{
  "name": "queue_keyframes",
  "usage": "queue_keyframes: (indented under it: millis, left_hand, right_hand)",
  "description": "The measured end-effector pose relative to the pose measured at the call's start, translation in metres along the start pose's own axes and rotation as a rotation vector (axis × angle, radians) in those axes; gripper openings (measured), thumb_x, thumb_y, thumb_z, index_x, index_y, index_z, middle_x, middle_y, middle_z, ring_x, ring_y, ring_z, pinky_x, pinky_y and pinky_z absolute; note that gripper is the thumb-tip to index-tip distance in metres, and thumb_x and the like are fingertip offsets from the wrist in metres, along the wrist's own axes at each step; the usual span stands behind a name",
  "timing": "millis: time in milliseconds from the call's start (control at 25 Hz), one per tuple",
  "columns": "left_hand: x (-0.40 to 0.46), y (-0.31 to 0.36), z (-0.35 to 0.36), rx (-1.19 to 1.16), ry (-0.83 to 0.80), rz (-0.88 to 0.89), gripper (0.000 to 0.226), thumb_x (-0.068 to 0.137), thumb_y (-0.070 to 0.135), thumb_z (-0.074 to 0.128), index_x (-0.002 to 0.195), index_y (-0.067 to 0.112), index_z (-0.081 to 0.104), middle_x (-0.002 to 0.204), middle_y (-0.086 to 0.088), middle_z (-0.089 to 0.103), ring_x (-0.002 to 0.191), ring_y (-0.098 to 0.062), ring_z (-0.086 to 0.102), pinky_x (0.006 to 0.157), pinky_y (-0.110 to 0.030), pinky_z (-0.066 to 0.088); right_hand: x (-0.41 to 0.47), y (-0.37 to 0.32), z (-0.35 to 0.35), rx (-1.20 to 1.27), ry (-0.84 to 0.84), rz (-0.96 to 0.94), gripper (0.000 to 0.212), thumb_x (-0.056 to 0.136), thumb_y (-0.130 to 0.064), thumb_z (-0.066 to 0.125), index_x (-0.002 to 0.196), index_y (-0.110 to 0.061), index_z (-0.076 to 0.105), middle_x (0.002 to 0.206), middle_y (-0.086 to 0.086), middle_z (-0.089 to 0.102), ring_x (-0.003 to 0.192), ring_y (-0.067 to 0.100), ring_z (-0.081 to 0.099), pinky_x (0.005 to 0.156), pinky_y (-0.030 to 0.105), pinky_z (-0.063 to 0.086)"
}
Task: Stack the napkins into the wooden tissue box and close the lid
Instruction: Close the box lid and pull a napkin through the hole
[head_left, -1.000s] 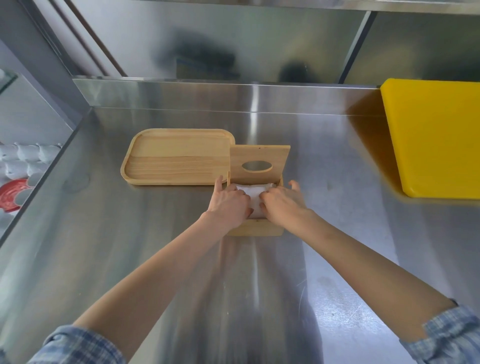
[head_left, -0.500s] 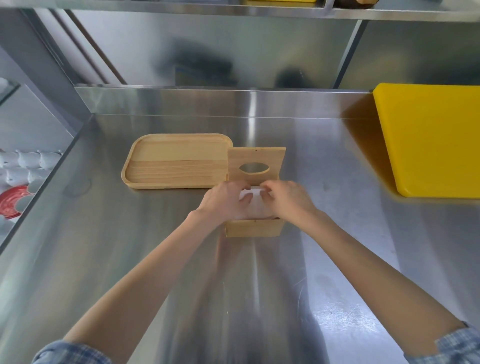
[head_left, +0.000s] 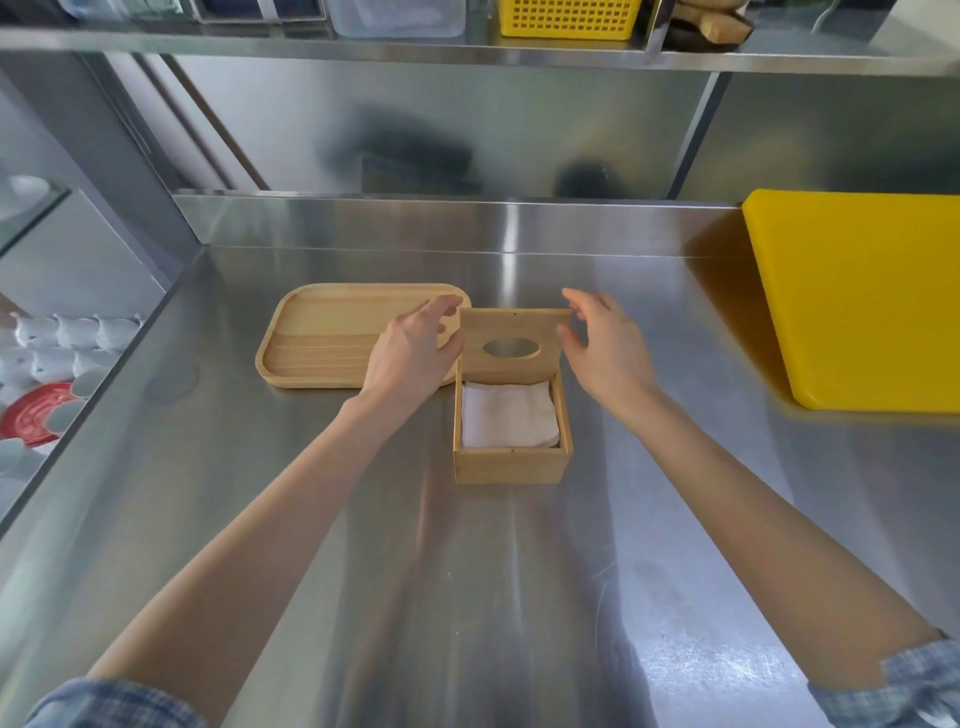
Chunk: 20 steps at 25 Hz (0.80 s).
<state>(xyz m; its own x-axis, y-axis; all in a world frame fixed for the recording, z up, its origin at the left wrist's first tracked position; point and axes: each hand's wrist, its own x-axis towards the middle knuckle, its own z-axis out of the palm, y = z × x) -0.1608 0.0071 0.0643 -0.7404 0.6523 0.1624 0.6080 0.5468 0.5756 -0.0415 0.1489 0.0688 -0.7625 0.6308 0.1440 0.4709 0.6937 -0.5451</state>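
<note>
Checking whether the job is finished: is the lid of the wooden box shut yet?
No. The lid stands upright at the back of the box, with the white napkins showing inside, one open hand on either side.

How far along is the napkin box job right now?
Done: the napkins lie stacked flat inside the wooden tissue box, and the wooden tray beside it holds none. In hand: the left hand and right hand are open on either side of the raised lid, not clearly gripping it. Left: swing the lid down shut.
</note>
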Motion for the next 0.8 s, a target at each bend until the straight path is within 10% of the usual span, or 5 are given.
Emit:
queue_keyframes:
  millis: [800]
  left_hand:
    - [-0.065,-0.015,0.026,-0.109,-0.007,0.045,0.013,0.089,0.013,0.055,0.099,0.007,0.061,0.101,-0.003,0.061,0.08,-0.02,0.06,0.072,-0.028,0.045]
  right_hand:
    - [-0.063,0.031,0.021,-0.021,0.047,-0.177,0.023,0.087,-0.004,0.054,0.105,-0.01,0.066,0.107,0.006,0.068,0.092,0.03,0.066,0.073,0.041,0.055]
